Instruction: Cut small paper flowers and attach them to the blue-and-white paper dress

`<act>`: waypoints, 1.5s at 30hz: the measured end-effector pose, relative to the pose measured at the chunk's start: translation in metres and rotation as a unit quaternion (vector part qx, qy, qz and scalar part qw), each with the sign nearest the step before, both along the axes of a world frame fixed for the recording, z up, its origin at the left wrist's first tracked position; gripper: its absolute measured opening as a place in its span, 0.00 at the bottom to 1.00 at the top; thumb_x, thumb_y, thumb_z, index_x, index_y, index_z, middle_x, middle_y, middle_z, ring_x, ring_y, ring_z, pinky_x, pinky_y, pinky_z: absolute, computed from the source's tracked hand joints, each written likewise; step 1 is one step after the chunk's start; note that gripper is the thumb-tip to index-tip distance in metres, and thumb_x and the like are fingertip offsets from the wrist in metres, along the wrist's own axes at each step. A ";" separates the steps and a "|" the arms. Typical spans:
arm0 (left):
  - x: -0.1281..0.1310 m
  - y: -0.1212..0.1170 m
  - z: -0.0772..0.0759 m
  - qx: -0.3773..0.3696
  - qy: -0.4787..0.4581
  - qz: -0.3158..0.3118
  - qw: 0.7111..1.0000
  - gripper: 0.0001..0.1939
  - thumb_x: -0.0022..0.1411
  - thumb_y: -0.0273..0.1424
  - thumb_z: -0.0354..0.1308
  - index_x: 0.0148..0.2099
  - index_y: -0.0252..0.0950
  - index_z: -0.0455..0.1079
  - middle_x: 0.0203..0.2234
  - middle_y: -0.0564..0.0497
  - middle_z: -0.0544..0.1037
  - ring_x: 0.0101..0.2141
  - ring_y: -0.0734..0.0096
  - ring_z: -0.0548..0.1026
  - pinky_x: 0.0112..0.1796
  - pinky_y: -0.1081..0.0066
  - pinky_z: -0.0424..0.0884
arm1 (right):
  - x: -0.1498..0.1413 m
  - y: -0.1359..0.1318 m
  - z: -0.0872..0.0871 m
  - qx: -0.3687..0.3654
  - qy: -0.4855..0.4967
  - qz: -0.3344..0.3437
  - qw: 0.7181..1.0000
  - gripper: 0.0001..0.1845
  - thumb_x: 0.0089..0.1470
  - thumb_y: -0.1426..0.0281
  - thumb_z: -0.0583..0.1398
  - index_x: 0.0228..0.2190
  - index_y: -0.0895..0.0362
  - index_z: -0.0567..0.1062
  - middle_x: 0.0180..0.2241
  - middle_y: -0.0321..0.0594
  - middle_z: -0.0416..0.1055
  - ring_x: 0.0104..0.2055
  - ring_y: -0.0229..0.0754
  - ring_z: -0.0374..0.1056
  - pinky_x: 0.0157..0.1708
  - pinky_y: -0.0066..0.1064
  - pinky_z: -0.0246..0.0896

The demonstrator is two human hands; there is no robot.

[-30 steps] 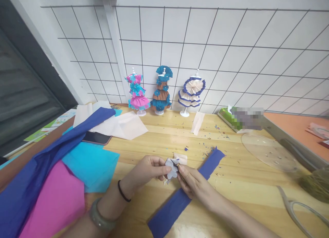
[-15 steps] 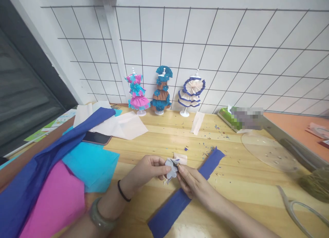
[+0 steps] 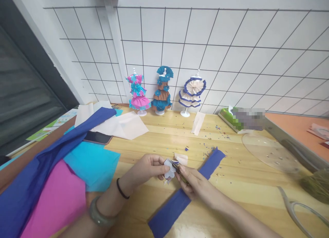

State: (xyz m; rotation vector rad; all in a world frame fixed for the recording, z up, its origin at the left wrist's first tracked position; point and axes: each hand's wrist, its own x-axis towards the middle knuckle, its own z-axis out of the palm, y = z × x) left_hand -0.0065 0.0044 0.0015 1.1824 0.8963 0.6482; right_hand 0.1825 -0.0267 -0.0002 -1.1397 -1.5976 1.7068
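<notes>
Pinched between the thumb and fingers of my left hand (image 3: 153, 166) is a small whitish paper flower (image 3: 169, 168) with rounded petals. My right hand (image 3: 194, 183) is closed around small scissors (image 3: 177, 167), whose dark blades reach to the flower's right edge; their handles are mostly hidden by my fingers. A dark blue crepe paper strip (image 3: 169, 214) lies diagonally on the table, passing beneath my right hand. Just behind the flower rests a short cream paper strip (image 3: 182, 158). Tiny paper scraps (image 3: 168, 181) sit under my left fingertips.
Three miniature dress forms in ruffled paper (image 3: 138, 94) stand by the tiled wall. Coloured paper sheets (image 3: 92, 166) and a phone (image 3: 97, 137) lie left. On the right are a tissue pack (image 3: 228, 119), a clear round plate (image 3: 267, 152) and larger scissors (image 3: 291, 207).
The flower has shifted slightly left and turned a little in my left hand. More of the scissors shows in my right hand, beside the flower's edge.
</notes>
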 end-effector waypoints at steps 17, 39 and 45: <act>-0.002 0.001 0.005 0.024 -0.022 -0.004 0.999 0.09 0.48 0.33 0.61 0.27 0.31 0.70 0.22 0.51 0.74 0.26 0.74 0.69 0.30 0.73 0.64 | 0.001 0.003 -0.002 -0.150 0.104 0.032 0.983 0.22 0.56 0.52 0.44 0.26 0.56 0.61 0.12 0.23 0.47 0.11 0.28 0.40 0.10 0.20 0.39; 0.009 -0.007 0.004 0.053 0.002 0.011 0.999 0.09 0.49 0.33 0.60 0.25 0.32 0.67 0.18 0.55 0.70 0.22 0.78 0.65 0.26 0.77 0.60 | 0.000 0.008 0.006 0.002 -0.013 -0.026 1.000 0.21 0.44 0.54 0.61 0.18 0.58 0.62 0.14 0.26 0.45 0.16 0.28 0.40 0.15 0.25 0.34; 0.011 -0.010 0.003 0.062 0.028 0.002 0.998 0.10 0.49 0.34 0.60 0.24 0.32 0.68 0.17 0.55 0.69 0.21 0.78 0.64 0.24 0.77 0.59 | -0.005 0.004 0.000 -0.017 -0.011 -0.060 0.998 0.22 0.42 0.54 0.61 0.17 0.56 0.59 0.13 0.25 0.43 0.15 0.28 0.38 0.14 0.25 0.33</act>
